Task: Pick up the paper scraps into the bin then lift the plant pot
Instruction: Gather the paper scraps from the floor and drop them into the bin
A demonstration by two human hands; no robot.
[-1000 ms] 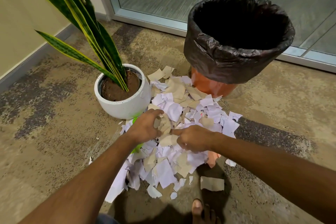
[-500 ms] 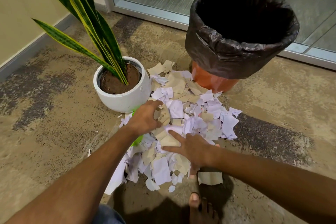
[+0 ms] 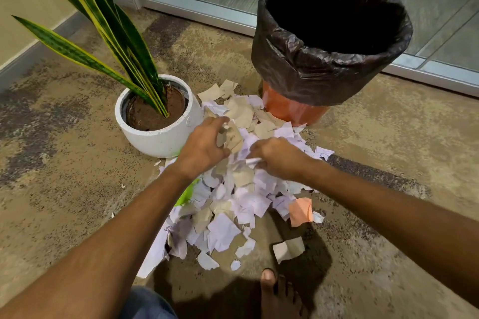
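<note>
Paper scraps (image 3: 233,204) lie in a loose heap on the floor (image 3: 64,189), between the plant pot (image 3: 160,134) and the bin (image 3: 329,41), spilling toward a bare foot (image 3: 280,295) at the bottom edge. Compared with half a second ago, the right hand (image 3: 278,156), then spread flat on the pile, is now curled closed around a pinch of white paper, and an orange scrap (image 3: 300,211) it had covered shows at the heap's right edge. The left hand (image 3: 204,146) has moved up the pile toward the bin and is cupped, fingers bent around a wad of tan and white pieces. The two hands sit close together over the heap's middle, not touching.

The pot stands just left of the pile, its wall touching the nearest scraps; the left wrist passes just beside it. One tan piece (image 3: 287,250) lies apart from the heap, near the foot. Bare floor is open to the left of the pot and to the right of the bin; a glass door frame (image 3: 197,11) runs behind both.

The scraps are torn, irregular, thin sheets in white, tan, green and orange. The pot is round, smooth and white, filled with brown soil and stiff, pointed, yellow-edged green leaves (image 3: 108,33). The bin is orange, lined with a crinkled glossy black bag folded over its rim, its mouth open and dark. The floor is rough and mottled brown.
</note>
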